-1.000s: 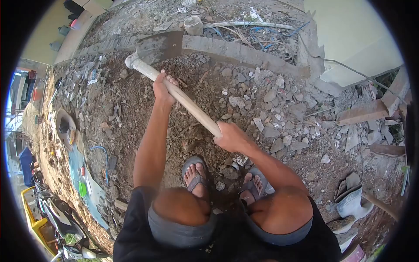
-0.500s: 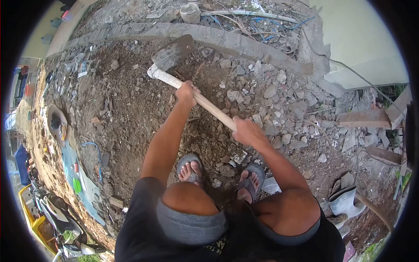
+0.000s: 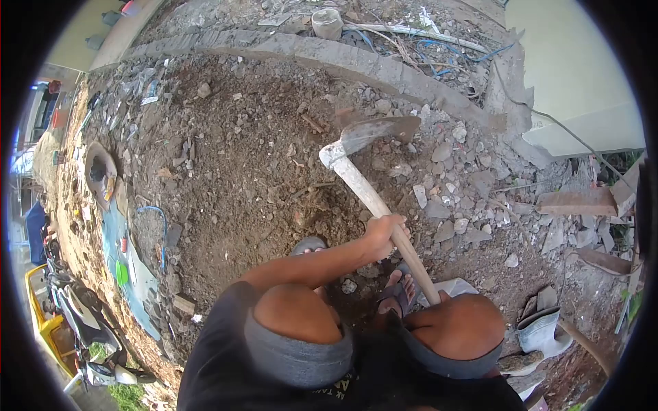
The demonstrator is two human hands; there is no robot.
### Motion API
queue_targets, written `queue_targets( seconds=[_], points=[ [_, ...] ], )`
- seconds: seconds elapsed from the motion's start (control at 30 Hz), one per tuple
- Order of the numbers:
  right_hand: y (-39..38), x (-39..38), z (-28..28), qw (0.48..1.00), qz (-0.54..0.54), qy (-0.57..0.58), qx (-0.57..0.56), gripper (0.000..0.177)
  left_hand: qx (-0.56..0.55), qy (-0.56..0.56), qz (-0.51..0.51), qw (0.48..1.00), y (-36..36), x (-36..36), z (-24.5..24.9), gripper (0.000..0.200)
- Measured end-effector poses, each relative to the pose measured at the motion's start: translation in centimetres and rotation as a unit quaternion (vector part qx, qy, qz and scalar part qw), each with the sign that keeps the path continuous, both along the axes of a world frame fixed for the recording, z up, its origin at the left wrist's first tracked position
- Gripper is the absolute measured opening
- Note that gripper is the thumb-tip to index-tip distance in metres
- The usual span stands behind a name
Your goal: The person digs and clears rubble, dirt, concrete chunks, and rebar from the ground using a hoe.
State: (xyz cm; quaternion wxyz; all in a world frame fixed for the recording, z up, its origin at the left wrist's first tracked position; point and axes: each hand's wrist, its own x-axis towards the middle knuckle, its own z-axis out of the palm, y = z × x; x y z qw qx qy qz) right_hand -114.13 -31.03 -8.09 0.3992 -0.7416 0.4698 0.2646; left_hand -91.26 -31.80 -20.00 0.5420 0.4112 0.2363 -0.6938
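A hoe (image 3: 364,190) with a pale wooden handle slants across the middle of the head view. Its grey metal blade (image 3: 379,131) is raised over loose brown soil, with the edge toward the right. My left hand (image 3: 384,236) is wrapped round the handle about midway along. The handle's lower end runs to my right knee, where only a small part of my right hand (image 3: 445,296) shows at the wood; the rest is hidden behind the knee. My sandalled feet (image 3: 399,286) stand in the soil below the handle.
Broken rubble (image 3: 445,226) lies to the right, beside a pale wall (image 3: 576,75). A low concrete edge (image 3: 329,55) crosses the far side, with a bucket (image 3: 327,24) and pipes behind it. A hat-like object (image 3: 101,175) and motorbikes (image 3: 86,322) are at left.
The hoe has swung to the right and back toward my body, and its blade has turned. My left hand has moved right and closer; my right hand has drawn down behind the knee.
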Motion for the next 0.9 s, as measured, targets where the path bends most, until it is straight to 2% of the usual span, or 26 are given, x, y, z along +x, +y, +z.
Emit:
queue_targets(
  seconds=[0.1,0.2,0.27,0.33,0.4,0.5,0.57,0.7,0.77,0.83,0.87,0.9],
  points=[
    [0.6,-1.2,-1.9,1.000,0.018,0.012,-0.022,0.029,-0.004,-0.017,0.022,1.000,1.0,0.3,1.7,0.011],
    [-1.5,1.4,-4.1,0.996,0.057,-0.003,-0.067,0.030,-0.014,-0.080,0.073,0.994,1.0,4.3,2.4,0.009],
    [-3.6,4.3,-5.6,0.990,0.085,-0.039,-0.102,0.031,0.000,-0.117,0.139,0.983,0.1,8.2,2.4,0.011],
    [-6.2,8.7,-6.9,0.979,0.105,-0.107,-0.136,0.030,-0.002,-0.163,0.263,0.951,-1.2,11.9,1.3,0.012],
    [-8.5,13.8,-6.5,0.979,0.121,-0.097,-0.132,0.031,0.002,-0.225,0.325,0.918,-2.7,15.6,-0.3,0.015],
    [-10.8,18.6,-6.2,0.973,0.158,-0.090,-0.145,0.030,0.066,-0.228,0.334,0.912,-4.9,18.4,-1.8,0.015],
    [-11.7,19.2,-6.4,0.973,0.154,-0.096,-0.146,0.029,0.076,-0.231,0.302,0.922,-6.0,19.0,-1.9,0.014],
    [-11.2,14.8,-6.6,0.984,0.077,-0.044,-0.156,0.029,0.051,-0.207,0.176,0.961,-9.5,16.4,-5.2,0.013],
    [-10.2,12.4,-6.0,0.989,0.052,-0.057,-0.127,0.029,0.066,-0.212,0.144,0.964,-10.3,13.1,-4.8,0.013],
    [-7.7,8.7,-6.4,0.992,0.018,-0.068,-0.109,0.029,0.100,-0.228,0.079,0.965,-10.3,10.0,-3.3,0.014],
    [-6.3,6.9,-6.2,0.994,-0.019,-0.063,-0.087,0.030,0.080,-0.231,0.045,0.968,-10.1,7.8,-2.2,0.011],
    [-5.4,5.3,-6.0,0.994,-0.058,-0.061,-0.069,0.030,0.119,-0.235,-0.012,0.965,-10.5,5.6,-1.1,0.011]
  ],
)
